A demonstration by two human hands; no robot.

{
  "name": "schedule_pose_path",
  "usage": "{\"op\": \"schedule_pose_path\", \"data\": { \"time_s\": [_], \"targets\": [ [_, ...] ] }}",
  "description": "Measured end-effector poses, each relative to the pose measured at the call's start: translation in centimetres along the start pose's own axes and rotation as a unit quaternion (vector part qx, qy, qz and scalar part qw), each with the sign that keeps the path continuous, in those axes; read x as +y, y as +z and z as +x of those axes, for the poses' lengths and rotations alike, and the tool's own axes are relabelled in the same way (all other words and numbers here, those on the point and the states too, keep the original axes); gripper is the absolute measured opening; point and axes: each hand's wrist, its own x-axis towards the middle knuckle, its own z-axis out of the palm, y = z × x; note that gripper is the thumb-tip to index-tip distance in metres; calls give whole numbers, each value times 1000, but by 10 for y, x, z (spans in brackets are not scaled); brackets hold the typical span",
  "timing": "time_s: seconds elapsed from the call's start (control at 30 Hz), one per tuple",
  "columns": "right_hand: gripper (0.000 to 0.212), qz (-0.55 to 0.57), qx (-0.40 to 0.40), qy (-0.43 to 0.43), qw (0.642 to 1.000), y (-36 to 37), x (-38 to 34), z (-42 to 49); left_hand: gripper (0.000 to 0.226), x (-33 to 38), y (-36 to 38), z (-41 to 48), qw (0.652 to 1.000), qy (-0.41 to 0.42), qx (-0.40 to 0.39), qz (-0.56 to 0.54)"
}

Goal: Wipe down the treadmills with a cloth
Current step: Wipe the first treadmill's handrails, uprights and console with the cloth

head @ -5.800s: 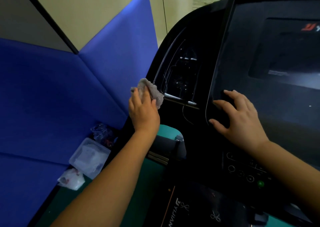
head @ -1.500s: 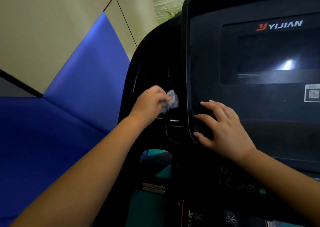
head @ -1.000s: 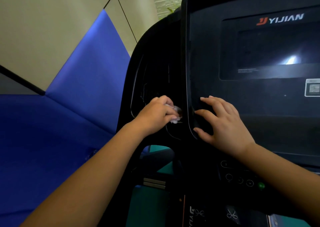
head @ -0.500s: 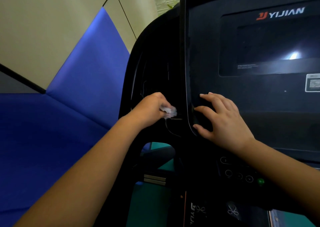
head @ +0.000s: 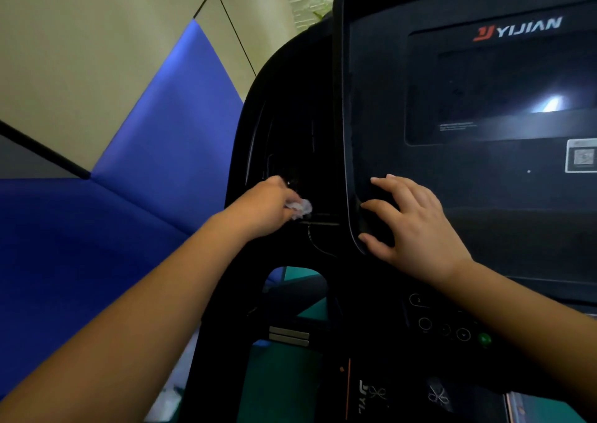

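Two blue padded panels [head: 145,164] meet in a corner on the left, under a beige wall [head: 97,51] crossed by dark seams. A black treadmill [head: 290,99] fills the right side, its console cut off at the top and right edges. Most of the console face is a dark display panel [head: 500,93], which shows only a bright glare.

The right hand [head: 413,225] lies on the lower left corner of that panel. Its fingers [head: 381,208] are spread and nearly straight, and they grip nothing. The left hand [head: 261,209] reaches into the dark recess just left of the panel's rim, with its fingers curled round a small, pale, crumpled cloth [head: 300,208]. The cloth pokes out past the fingertips and sits against the black plastic above a thin horizontal ledge. The recess is too dark to make out.

Above the display, white letters read "YIJIAN" [head: 529,28] beside a red mark. A white sticker [head: 583,157] at the right edge is cut off and too blurred to read. Below the right wrist are round outlined buttons [head: 424,323] and one green button [head: 484,338]. Partial lettering [head: 363,396] low on the frame is illegible.
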Motion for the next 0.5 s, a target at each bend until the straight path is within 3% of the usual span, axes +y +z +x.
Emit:
{"op": "schedule_pose_path", "data": {
  "time_s": [0.1,0.27,0.33,0.4,0.5],
  "targets": [
    [47,1,0,-1,1000,0,1,0,28,-14,-13,-6,1000,-12,-8,4],
    [47,0,3,-1,1000,0,1,0,16,-15,-32,-15,976,-60,182,-101],
    [47,1,2,-2,1000,0,1,0,9,-10,-19,-10,974,-74,207,-52],
    [47,3,2,-1,1000,0,2,0,14,-1,-2,-2,974,-86,208,13],
    [47,2,2,-1,1000,1,2,0,33,1,14,3,985,-82,137,60]
  ]
}}
